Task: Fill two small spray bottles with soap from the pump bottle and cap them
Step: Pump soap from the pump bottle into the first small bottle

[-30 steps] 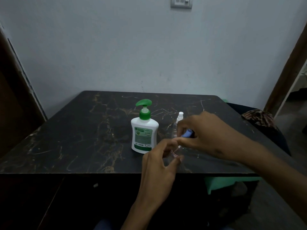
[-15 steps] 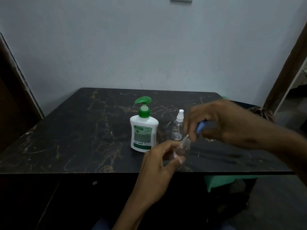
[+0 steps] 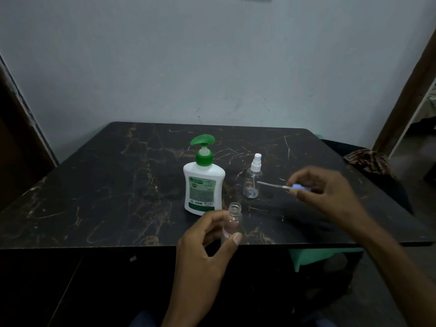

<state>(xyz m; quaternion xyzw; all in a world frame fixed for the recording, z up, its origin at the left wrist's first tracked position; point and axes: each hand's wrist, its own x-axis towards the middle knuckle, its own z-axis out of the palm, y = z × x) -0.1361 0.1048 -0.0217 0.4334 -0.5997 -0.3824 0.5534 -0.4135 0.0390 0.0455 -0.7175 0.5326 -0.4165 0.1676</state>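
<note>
A white pump bottle (image 3: 203, 185) with a green pump stands mid-table. To its right stands a clear spray bottle (image 3: 253, 182) with a white sprayer on it. My left hand (image 3: 207, 246) grips a second clear small bottle (image 3: 233, 220) upright near the table's front edge; its neck is uncovered. My right hand (image 3: 330, 197) holds the blue spray cap (image 3: 297, 187) to the right of and above that bottle, with the thin dip tube (image 3: 271, 184) pointing left, clear of the bottle.
The dark marbled table (image 3: 94, 197) ends at a front edge just under my left hand. A wall stands behind it. A dark chair with patterned cloth (image 3: 368, 159) sits at the right, and something green (image 3: 316, 256) shows under the table's right front.
My right hand has lifted the blue spray cap off the small bottle and carried it right, drawing the dip tube out. My left hand kept the bottle in place.
</note>
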